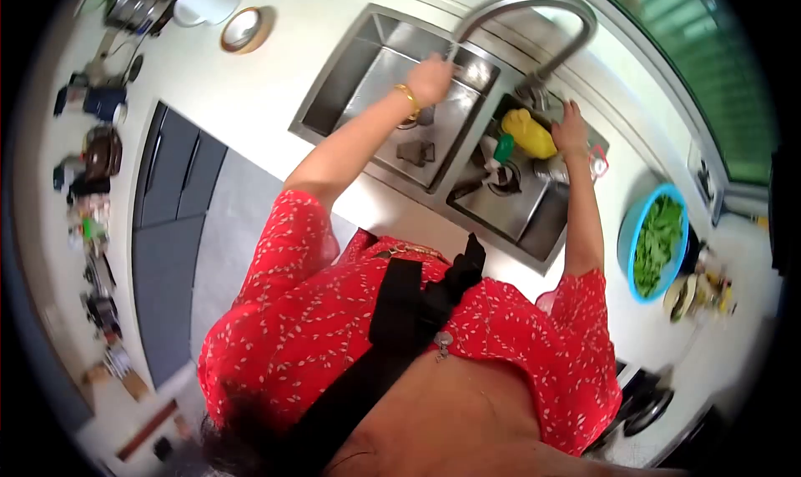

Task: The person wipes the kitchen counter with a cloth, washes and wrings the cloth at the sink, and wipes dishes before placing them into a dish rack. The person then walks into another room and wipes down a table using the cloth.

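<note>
My left hand [430, 79], a gold bracelet at its wrist, is closed over the left sink basin [375, 77], right by the spout end of the curved metal faucet [576, 47]. What its fingers hold, if anything, is hidden. Beside the faucet base, my right hand [570, 129] has its fingers stretched toward the back edge of the sink, and I see nothing held in it. A yellow cloth or glove [529, 133] lies just left of it. The green-topped item [503, 148] is in the right basin. A small dark grey object [415, 152] rests in the left basin.
A blue basin [627, 235] of leafy greens [657, 245] stands on the counter at the right. At the upper left are a white mug [209, 0] and a small round bowl [243, 30]. Dark cabinets [171, 193] are at the left, and a window [701, 68] is at the upper right.
</note>
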### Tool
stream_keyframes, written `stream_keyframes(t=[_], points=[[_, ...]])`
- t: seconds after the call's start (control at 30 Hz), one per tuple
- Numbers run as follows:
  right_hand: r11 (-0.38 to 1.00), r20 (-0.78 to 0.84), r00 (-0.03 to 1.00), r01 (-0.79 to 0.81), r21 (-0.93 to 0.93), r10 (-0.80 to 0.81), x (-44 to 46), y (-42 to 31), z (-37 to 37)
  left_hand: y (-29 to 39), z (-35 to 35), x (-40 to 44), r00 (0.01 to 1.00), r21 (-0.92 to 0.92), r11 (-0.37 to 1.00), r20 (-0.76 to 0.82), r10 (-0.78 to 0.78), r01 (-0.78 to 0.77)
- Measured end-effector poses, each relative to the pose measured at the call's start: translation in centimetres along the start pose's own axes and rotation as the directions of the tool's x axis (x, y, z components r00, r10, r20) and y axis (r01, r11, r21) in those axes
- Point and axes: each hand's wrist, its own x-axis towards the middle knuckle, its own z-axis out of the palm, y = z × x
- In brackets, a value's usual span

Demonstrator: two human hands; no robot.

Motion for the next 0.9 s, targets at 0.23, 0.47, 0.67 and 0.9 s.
stream_keyframes(t=[0.23, 0.47, 0.67, 0.9], points=[[0.994, -0.001, 0.997, -0.079, 0.078, 0.079, -0.4, -0.8, 0.0, -0.5, 1.3, 1.4, 0.949, 0.054, 0.974, -0.216, 0.229, -0.222], [0.999, -0.296, 0.954, 0.032, -0.019, -0.036, -0.9, -4.2, -0.4, 0.5, 0.8, 2.0, 0.950, -0.121, 0.964, -0.238, 0.204, -0.237], [0.588, -0.388, 0.865, 0.501, 0.635, -0.319, 0.8, -15.3, 2.6, 0.1, 0.7, 1.6, 0.978, -0.181, 0.961, -0.013, 0.210, -0.209], [0.596, 0.008, 0.978, 0.120, 0.794, -0.208, 2.1, -20.0, 3.8, -3.5, -0.3, -0.8, 1.000, -0.364, 0.931, 0.006, -0.007, 0.009]])
